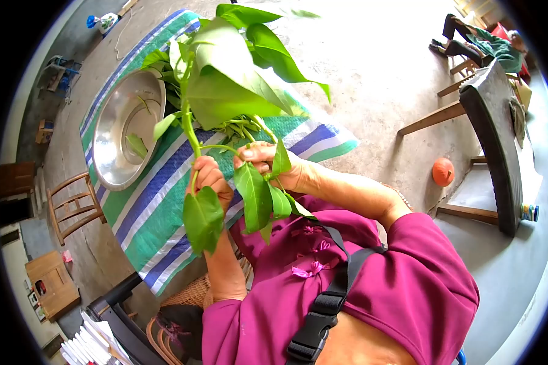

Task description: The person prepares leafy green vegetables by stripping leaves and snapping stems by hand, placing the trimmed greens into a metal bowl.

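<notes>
The left hand (210,176) is gripping a leafy stem (189,129) above a striped sheet (145,210); the right hand (273,163) is pinching a side stalk; beyond, loose greens (240,126) are lying beside a metal bowl (111,125) holding green scraps (137,145); a round orange object (443,171) is resting on the floor (380,79).

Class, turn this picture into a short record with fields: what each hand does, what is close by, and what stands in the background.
Left hand: gripping a leafy stem
Right hand: fingers pinching a thin leaf stalk
Basin: round, shiny metal, loose leaves inside
Surface beneath: striped sheet, green, blue and white
Beyond the hands: more greenery on the sheet
Right background: black-backed chair, round orange object
Far upper right: a seated person
</notes>
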`<state>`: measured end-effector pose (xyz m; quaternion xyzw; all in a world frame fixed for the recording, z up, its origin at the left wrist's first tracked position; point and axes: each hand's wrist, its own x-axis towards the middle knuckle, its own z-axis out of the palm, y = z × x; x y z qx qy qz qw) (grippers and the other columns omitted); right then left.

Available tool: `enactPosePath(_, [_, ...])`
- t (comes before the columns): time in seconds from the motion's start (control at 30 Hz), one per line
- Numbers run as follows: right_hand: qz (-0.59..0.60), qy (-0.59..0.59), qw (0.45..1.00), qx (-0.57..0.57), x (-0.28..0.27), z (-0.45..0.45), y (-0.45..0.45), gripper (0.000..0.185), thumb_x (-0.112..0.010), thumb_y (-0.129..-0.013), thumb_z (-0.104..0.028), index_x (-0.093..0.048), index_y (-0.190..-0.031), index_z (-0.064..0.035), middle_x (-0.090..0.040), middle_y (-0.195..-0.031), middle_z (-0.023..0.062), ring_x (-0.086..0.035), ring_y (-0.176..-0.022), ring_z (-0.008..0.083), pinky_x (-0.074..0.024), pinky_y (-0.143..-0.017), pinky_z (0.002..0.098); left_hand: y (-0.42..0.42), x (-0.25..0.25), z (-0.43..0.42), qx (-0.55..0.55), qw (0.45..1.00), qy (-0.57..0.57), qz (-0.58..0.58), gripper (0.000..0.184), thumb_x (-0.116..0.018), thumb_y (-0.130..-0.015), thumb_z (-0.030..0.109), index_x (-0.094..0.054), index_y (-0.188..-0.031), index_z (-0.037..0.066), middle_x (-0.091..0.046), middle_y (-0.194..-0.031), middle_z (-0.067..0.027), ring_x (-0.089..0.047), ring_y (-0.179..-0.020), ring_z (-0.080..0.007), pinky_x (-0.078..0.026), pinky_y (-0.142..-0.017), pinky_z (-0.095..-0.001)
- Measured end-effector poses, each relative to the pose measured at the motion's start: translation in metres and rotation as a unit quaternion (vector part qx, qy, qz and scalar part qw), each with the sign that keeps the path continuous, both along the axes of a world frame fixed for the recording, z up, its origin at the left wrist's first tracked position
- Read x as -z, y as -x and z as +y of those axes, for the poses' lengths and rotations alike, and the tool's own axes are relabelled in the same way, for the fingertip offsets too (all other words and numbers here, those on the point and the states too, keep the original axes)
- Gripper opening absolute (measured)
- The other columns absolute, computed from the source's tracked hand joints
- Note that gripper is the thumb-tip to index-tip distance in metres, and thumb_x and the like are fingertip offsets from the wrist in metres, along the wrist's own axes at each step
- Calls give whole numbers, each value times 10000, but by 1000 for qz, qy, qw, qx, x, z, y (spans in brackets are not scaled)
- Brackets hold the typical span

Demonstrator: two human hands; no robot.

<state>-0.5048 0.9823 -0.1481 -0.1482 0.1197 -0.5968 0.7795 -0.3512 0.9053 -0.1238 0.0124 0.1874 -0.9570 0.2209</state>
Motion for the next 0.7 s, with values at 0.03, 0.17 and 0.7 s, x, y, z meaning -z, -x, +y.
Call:
enactPosePath(0.03, [-1, 0, 1000, -2, -2, 1, 2, 269, -629, -823, -263, -574, -860, -2, -319, -520, -94, -282, -448, 10, -221, -423, 175, 0, -4, -2, -2, 1000, 0, -1, 159, -370, -941, 149, -436, -818, 74, -312, -562, 20, -320, -460, -84, -283, -441, -237])
enactPosePath(0.17, [88, -43, 995, -24, -1, 1, 1, 256, -623, -833, -241, -605, -887, 9, -316, -525, -103, -261, -447, 2, -185, -409, 181, -6, -17, -7, -33, 999, 11, 4, 147, -375, -923, 127, -415, -785, 95, -303, -551, 32, -311, -441, -77, -271, -434, -234])
enactPosePath(0.7, [246, -111, 952, 147, 16, -16, -5, 136, -592, -773, -194, -614, -779, -60, -455, -568, -63, -361, -481, 17, -276, -457, 175, -6, -31, -11, -51, 997, 52, -11, 178, -386, -932, 111, -418, -766, 56, -283, -530, 18, -246, -403, -80, -218, -401, -233])
